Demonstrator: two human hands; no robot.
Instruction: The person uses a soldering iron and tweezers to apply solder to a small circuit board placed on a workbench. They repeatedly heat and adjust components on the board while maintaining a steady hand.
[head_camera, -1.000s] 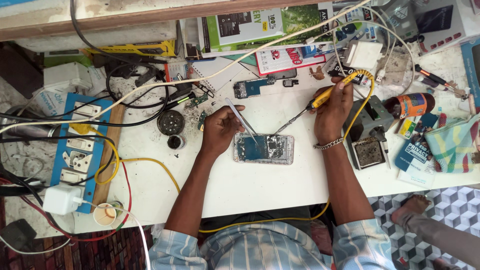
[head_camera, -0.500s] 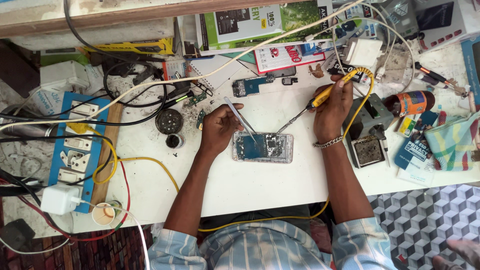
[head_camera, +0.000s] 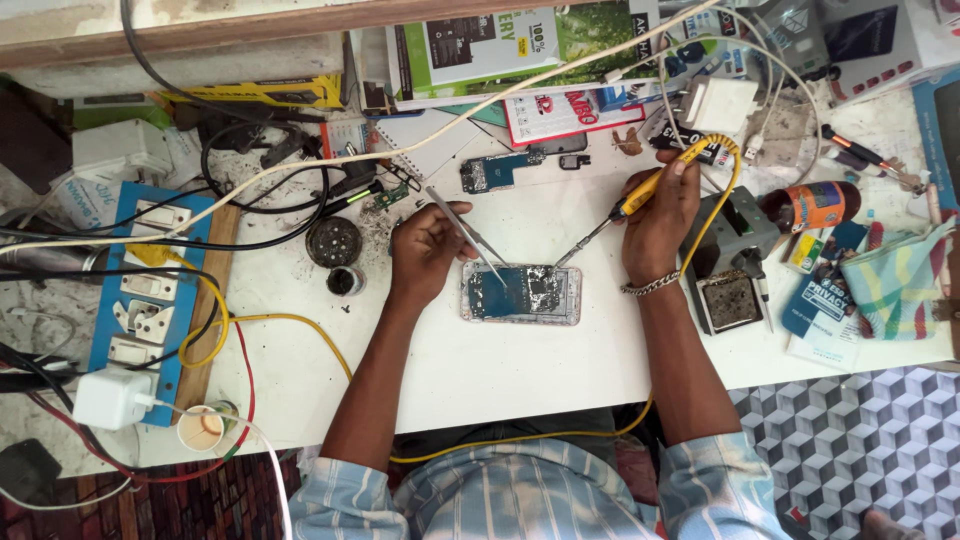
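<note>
While tweezers (head_camera: 465, 232) probe the opened phone (head_camera: 521, 293), a soldering iron (head_camera: 625, 210) touches it.

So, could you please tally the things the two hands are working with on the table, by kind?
Tweezers, in the left hand: 1
Soldering iron, in the right hand: 1
Opened phone under both tips: 1
Total: 3

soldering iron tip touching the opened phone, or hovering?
Cannot tell. In the head view the soldering iron in the right hand ends at the opened phone's top edge, but the tip is too small to show contact or gap.
</note>
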